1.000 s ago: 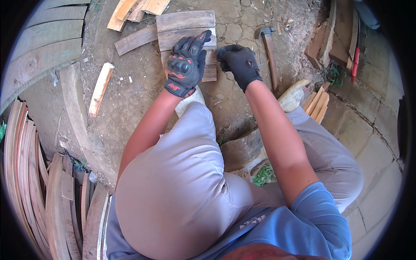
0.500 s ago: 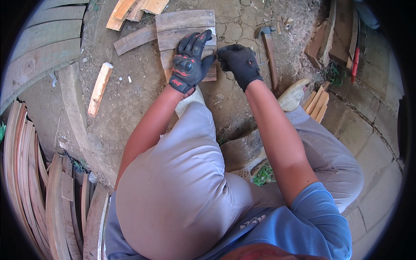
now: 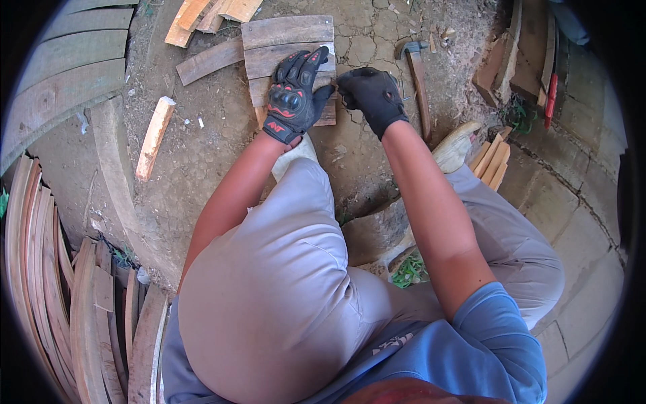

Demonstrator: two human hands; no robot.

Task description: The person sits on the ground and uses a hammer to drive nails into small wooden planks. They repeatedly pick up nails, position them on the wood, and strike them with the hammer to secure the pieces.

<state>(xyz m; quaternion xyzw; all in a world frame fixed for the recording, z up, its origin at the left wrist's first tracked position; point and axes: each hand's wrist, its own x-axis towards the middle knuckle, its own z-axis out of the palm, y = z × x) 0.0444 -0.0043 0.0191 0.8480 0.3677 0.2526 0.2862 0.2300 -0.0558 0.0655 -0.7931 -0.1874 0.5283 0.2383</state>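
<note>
Dirt ground [image 3: 202, 182], cracked and littered with chips; person squatting over it, grey trousers and blue shirt filling the lower frame. Stack of short curved wooden boards [image 3: 289, 40] lies flat on the ground at top centre, one loose curved board [image 3: 208, 60] just left of it, pale offcuts [image 3: 202, 12] above at the frame edge. Small light wood block [image 3: 153, 138] lies alone on the dirt, well left of the hands. Hammer [image 3: 417, 74] lies on the ground just right of the right hand, head up, handle pointing toward the person. Bundle of thin wood sticks [image 3: 492, 158] near the right knee, red-handled tool [image 3: 550, 91] further right by more planks. Long bent staves [image 3: 60, 269] pile along the left edge; nothing stands between hands and boards. Left hand [image 3: 293, 97], black glove with red marks, palm down, fingers [image 3: 303, 64] spread flat and pressing on the lower boards of the stack, not wrapped around anything. Right hand [image 3: 370, 94], plain black glove, at the right edge of the stack, fingers curled in, pinched at the board's edge; whether they hold something small cannot be told. Both forearms bare, stretched forward over the knees.
</note>
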